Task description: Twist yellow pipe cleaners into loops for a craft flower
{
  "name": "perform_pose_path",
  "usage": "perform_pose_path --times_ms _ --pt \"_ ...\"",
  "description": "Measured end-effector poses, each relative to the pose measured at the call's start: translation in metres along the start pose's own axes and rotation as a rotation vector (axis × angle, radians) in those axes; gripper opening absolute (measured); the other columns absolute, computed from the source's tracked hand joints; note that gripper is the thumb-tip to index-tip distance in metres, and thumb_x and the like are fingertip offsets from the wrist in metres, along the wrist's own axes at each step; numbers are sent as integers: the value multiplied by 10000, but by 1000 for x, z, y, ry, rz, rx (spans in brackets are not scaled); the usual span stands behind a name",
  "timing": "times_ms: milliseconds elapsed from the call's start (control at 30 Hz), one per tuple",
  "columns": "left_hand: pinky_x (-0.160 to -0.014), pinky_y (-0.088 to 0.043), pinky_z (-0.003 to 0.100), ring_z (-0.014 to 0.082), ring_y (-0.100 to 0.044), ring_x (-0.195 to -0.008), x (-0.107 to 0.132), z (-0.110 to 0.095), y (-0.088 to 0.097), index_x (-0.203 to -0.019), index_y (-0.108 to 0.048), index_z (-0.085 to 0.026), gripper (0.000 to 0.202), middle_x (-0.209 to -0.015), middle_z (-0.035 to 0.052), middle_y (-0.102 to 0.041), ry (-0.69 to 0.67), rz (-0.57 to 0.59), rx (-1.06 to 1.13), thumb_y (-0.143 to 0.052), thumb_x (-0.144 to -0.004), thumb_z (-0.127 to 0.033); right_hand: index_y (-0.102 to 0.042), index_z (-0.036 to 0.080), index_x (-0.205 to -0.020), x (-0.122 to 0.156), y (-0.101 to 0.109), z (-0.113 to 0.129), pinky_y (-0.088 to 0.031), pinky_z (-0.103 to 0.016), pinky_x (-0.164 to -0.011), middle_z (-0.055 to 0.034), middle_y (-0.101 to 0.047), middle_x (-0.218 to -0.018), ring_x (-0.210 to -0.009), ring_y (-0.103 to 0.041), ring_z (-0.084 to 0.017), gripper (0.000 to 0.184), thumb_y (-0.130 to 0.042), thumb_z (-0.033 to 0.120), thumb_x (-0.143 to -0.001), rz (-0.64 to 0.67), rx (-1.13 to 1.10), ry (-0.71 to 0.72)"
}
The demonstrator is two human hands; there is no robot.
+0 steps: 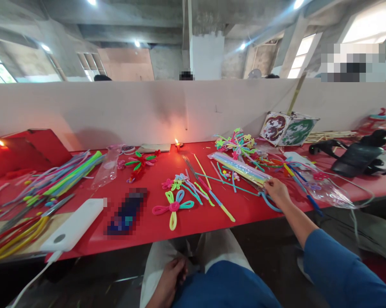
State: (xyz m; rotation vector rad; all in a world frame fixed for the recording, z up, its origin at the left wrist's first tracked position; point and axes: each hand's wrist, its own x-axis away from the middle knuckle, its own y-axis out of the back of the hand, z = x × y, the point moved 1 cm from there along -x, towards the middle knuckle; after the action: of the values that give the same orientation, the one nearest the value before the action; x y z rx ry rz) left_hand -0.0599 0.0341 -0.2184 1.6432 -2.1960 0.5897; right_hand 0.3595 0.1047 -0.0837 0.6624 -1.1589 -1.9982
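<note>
My right hand (pixel 276 191) is closed, its fingers pinching the near end of a clear packet of pipe cleaners (pixel 240 167). A blue looped handle (pixel 270 202) lies just below those fingers. Over my lap rests my left hand (pixel 175 273), fingers curled, with nothing visible in them. On the red table (pixel 193 233) in front of me lies a pipe-cleaner flower (pixel 173 207) with looped petals in several colours. Smaller looped flowers (pixel 176 182) sit behind it. Loose pipe cleaners (pixel 222 206) and small pompoms (pixel 233 175) are scattered between the flower and the packet.
A lit candle (pixel 177 146) burns near the white partition (pixel 131 111). At left are a bundle of pipe cleaners (pixel 72 173), yellow-handled scissors (pixel 35 233), a white power bank (pixel 74 224) and a blurred phone (pixel 126 212). A painted lantern (pixel 289 129) and a black stand (pixel 359 154) are at right.
</note>
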Motion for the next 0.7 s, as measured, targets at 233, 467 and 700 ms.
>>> perform_pose_path --times_ms 233,467,700 --pt "-465 -250 216 86 -399 -486 -1 2 1 -607 -483 -157 290 -552 -28 -489 9 -9 16 -537 -675 -433 -531 131 -1036 -2 -1 -9 -501 -295 -622 -45 -591 -944 -737 -588 -129 244 -482 282 -851 97 -115 25" --pt "-466 -254 216 89 -397 -489 0 -1 -1 -602 -486 -159 289 -552 -30 -480 -8 -4 -9 -519 -688 -433 -637 146 -841 -4 10 -4 -447 -252 -628 -7 -641 -739 -737 -604 -161 158 -579 268 -760 121 -65 152" --pt "-462 -251 215 91 -406 -490 1 0 1 -615 -480 -163 316 -567 -27 -492 1 -21 -27 -517 -670 -471 -576 137 -926 -6 2 -2 -476 -322 -679 -33 -603 -905 -765 -581 -141 216 -498 317 -836 140 73 116"
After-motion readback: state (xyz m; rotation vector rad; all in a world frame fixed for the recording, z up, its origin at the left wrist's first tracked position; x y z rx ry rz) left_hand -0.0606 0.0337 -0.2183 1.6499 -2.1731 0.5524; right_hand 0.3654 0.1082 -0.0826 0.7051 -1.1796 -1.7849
